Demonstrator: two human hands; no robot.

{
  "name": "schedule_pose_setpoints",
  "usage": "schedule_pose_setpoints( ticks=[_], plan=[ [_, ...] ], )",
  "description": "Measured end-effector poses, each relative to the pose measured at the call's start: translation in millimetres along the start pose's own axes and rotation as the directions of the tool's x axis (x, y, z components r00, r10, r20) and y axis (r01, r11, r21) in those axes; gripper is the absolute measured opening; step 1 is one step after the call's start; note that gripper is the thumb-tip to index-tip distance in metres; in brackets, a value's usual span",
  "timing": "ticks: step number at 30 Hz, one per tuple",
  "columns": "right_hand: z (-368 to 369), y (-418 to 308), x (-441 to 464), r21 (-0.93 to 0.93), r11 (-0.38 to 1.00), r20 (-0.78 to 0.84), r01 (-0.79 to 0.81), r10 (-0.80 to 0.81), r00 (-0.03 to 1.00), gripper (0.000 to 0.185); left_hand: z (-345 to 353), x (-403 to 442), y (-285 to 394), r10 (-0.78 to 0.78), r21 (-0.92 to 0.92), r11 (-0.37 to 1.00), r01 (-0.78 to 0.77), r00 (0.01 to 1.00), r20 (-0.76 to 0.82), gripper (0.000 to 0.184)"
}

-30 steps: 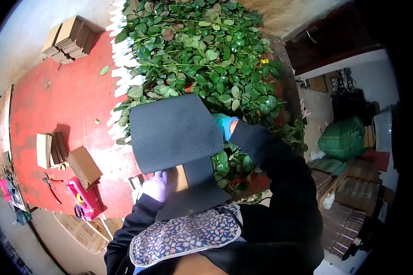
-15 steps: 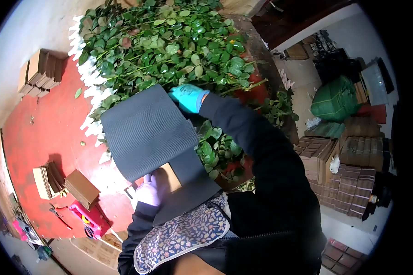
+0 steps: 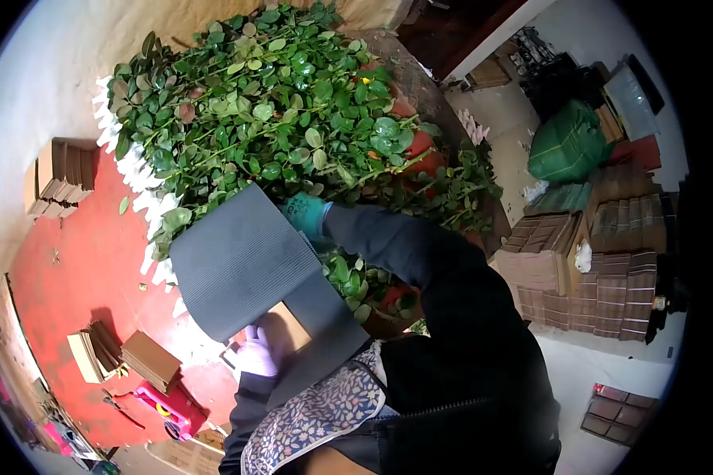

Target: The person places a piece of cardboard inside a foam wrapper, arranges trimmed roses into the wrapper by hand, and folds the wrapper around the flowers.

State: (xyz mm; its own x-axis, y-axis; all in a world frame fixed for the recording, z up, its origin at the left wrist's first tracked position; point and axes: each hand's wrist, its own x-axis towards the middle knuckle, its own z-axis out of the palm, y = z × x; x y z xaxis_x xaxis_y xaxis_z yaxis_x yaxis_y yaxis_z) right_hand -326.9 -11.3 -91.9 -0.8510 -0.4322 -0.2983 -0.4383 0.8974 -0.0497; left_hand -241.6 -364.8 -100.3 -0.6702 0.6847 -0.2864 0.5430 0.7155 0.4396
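Note:
A dark grey ribbed sheet (image 3: 242, 261) is folded over in front of me, its lower part spread near my apron. A tan piece of cardboard (image 3: 287, 326) shows beneath the folded flap. My left hand (image 3: 257, 354), in a lilac glove, is closed at the flap's near edge, beside the cardboard; part of its fingers is hidden. My right hand (image 3: 306, 215), in a teal glove, grips the flap's far right edge, with its fingertips partly out of sight. Leafy green stems (image 3: 245, 119) lie piled just beyond the sheet, with white wrapping (image 3: 139, 182) along their left side.
On the red table (image 3: 71, 269) stand cardboard stacks (image 3: 150, 360), a pink tape dispenser (image 3: 173, 412) and red-handled pliers (image 3: 124, 410). More cardboard (image 3: 63, 178) stands by the wall. At right are bundled cardboard piles (image 3: 586, 293) and a green sack (image 3: 566, 142).
The view has turned and shifted slightly, so the table's items sit lower. Both hands remain at the ribbed sheet, and its folded flap is tilted a little differently.

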Motion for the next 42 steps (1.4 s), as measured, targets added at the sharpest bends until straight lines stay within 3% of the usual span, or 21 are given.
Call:
schedule_pose_setpoints(
  ticks=[4,6,10,12,16,19,20,22,23,24,25,26,27,28,29,30,32,34,35,37,42],
  plan=[
    [4,20,29,0.1,0.991,0.041,-0.094,0.09,0.995,0.05,6,-1,-4,0.064,0.035,0.997,-0.062,0.996,-0.066,0.066],
    [-7,23,36,0.23,0.967,-0.09,-0.108,0.132,0.987,0.047,4,0,-4,0.07,0.043,0.997,-0.067,0.994,-0.088,0.065],
    [-57,15,14,0.219,0.969,0.165,-0.117,0.082,0.983,0.045,-2,-2,0,0.059,0.037,0.998,-0.056,0.994,-0.093,0.063],
    [-33,27,12,0.273,0.962,0.081,-0.001,-0.022,0.996,0.042,-10,0,6,0.025,-0.018,1.0,-0.025,1.0,-0.017,0.063],
    [-25,57,-26,0.751,0.647,0.033,-0.127,0.156,0.987,0.044,-4,0,4,-0.005,-0.027,1.0,0.005,1.0,0.005,0.065],
    [-101,75,-53,0.762,0.46,0.401,-0.455,0.215,0.89,0.037,-21,1,15,-0.038,-0.015,0.999,0.039,0.996,0.076,0.066],
    [-110,82,-59,0.691,0.565,0.348,-0.451,0.288,0.892,0.034,-23,2,15,-0.052,0.001,0.999,0.053,0.993,0.109,0.067],
    [-149,72,-71,0.135,0.873,0.05,-0.469,0.466,0.883,0.029,-12,2,10,-0.046,0.003,0.999,0.046,0.997,0.066,0.067],
    [-159,62,-72,0.279,0.828,-0.121,-0.486,0.532,0.838,0.028,-9,2,7,-0.035,0.006,0.999,0.035,0.999,0.037,0.067],
    [-177,40,-75,0.416,0.889,-0.433,-0.193,0.38,0.817,0.029,-14,3,10,-0.045,0.004,0.999,0.045,0.998,0.032,0.067],
    [-207,12,-70,0.572,0.805,-0.321,-0.16,0.399,0.859,0.031,-22,4,15,-0.059,0.036,0.998,0.057,0.995,0.079,0.066],
    [-201,-3,-51,0.512,0.811,-0.654,0.283,0.155,0.741,0.034,-25,2,19,-0.076,0.066,0.996,0.067,0.988,0.131,0.066],
    [-202,-19,-49,0.638,0.708,-0.498,0.302,0.081,0.863,0.041,-1,1,6,-0.071,0.125,0.99,0.06,0.994,0.087,0.065],
    [-151,-14,-28,0.508,0.726,-0.577,0.463,-0.112,0.809,0.045,11,2,-1,-0.078,0.122,0.99,0.067,0.993,0.089,0.065],
    [-144,-28,-18,0.726,0.422,-0.497,0.543,-0.225,0.838,0.047,16,3,-4,-0.076,0.097,0.993,0.072,0.996,0.044,0.065],
    [-138,-41,-5,0.727,0.418,-0.496,0.544,-0.228,0.838,0.047,19,3,-7,-0.088,0.073,0.994,0.085,0.995,0.041,0.065],
    [-134,-66,14,0.797,0.574,0.102,0.189,-0.436,0.894,0.045,18,3,-7,-0.111,0.027,0.994,0.11,0.993,0.036,0.065],
    [-125,-72,6,0.597,0.742,-0.004,0.304,-0.376,0.927,0.041,19,3,-6,-0.137,0.036,0.99,0.135,0.989,0.05,0.064],
    [-79,-60,18,0.647,0.655,-0.101,0.39,-0.434,0.895,0.043,11,3,-1,-0.128,0.027,0.992,0.127,0.991,0.048,0.064],
    [-66,-49,15,0.879,0.473,0.158,0.056,-0.399,0.903,0.048,-14,3,15,-0.089,0.032,0.996,0.087,0.995,0.041,0.063],
    [-30,-53,37,0.878,0.471,0.303,-0.081,-0.417,0.857,0.048,-42,-1,29,0.016,0.039,0.999,-0.014,0.999,-0.039,0.061]
  ],
)
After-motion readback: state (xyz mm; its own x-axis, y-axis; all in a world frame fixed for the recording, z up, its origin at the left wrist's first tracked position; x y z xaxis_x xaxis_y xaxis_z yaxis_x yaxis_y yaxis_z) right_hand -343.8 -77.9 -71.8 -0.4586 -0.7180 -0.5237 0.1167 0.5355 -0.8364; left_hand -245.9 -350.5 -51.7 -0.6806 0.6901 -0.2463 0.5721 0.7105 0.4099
